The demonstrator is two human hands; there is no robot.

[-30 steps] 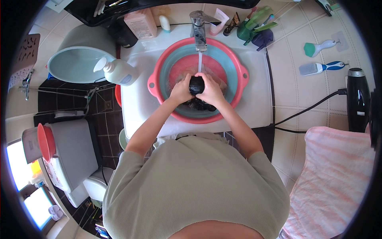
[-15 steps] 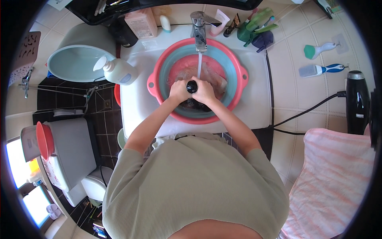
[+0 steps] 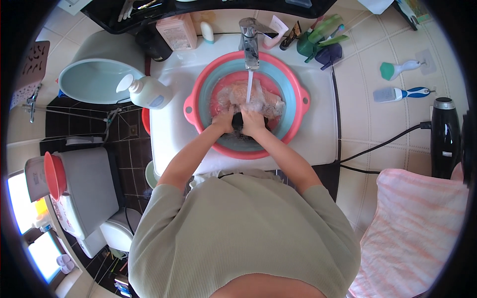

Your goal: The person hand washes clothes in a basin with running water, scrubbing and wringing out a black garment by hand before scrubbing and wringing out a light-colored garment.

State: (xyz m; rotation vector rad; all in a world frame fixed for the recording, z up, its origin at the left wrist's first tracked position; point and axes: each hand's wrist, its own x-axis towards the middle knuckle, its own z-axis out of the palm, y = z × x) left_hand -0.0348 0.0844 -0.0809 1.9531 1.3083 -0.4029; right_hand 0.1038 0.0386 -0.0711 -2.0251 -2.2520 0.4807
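Dark wet cloth (image 3: 238, 122) is bunched between my two hands, low in a round pink-and-blue basin (image 3: 300, 94). My left hand (image 3: 223, 120) grips it from the left; my right hand (image 3: 252, 121) closes on it from the right. Their fingertips are partly hidden in the water. Just beyond them floats pale, pinkish sheer fabric (image 3: 239, 92), wet and crumpled. A chrome faucet (image 3: 250, 47) pours a stream of water (image 3: 249, 83) into the basin near my right hand.
The basin stands in a white sink (image 3: 320, 134). A pump bottle (image 3: 151, 93) and a large grey-blue bucket (image 3: 99, 79) are at left. Tubes and a green toothbrush holder (image 3: 305, 47) line the back right. A hair dryer (image 3: 444, 139) and striped towel (image 3: 407, 223) hang at right.
My hands have lowered the bunched dark cloth from above the basin into the water. Less of the cloth shows, and more of the pale fabric is visible beyond my hands.
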